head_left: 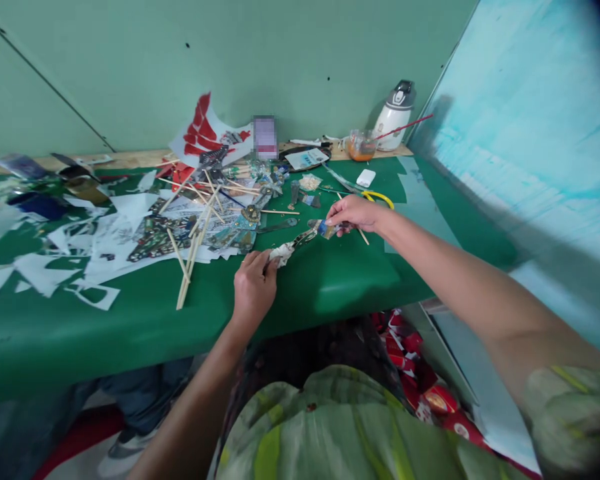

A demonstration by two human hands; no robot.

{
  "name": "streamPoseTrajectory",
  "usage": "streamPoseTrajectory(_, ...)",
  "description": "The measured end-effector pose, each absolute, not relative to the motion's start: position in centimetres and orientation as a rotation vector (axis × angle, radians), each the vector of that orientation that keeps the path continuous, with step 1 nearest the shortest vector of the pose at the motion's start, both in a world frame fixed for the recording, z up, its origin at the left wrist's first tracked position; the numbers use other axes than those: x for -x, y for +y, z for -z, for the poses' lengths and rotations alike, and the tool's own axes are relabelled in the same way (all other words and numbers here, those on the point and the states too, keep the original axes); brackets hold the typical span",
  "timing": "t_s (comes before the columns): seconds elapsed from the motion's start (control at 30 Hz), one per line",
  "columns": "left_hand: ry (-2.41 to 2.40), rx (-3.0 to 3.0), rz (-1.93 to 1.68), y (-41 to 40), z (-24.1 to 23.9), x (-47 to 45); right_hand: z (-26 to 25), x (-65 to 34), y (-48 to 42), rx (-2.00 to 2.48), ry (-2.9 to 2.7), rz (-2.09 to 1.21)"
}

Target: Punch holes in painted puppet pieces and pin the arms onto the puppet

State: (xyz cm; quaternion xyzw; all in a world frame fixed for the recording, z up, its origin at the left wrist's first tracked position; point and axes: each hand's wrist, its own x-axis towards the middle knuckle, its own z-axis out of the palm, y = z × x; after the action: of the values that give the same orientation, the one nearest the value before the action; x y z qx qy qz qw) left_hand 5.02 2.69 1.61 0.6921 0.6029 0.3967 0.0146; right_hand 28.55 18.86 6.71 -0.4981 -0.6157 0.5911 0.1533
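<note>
My left hand (255, 283) is closed round the near end of a slim piece with a crumpled white wrapping (283, 254). Its dark, shiny far end (305, 236) reaches toward my right hand (355, 215). Between the thumb and fingers of that hand is a small blue and brown patterned piece (326, 230). The two held pieces meet or overlap; I cannot tell if they are joined. Just behind my right hand lie the yellow handles of scissors (379, 197), and a thin wooden stick (363, 237) shows below it.
Wooden sticks (194, 260), patterned cut-outs (150, 233) and white paper scraps (43, 272) cover the left of the green table (320, 287). Toward the back right stand a cup of orange liquid (361, 147) with a red brush and a white bottle (393, 120). A white block (365, 178) lies nearby.
</note>
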Motion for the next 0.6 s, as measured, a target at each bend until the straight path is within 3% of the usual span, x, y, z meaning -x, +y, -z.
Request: streamPoseTrajectory(0.6,1.919,-2.113,-1.201,2.63,-1.84,-5.2,-6.86,-28.56,18.47,1.433,-1.735,-1.898)
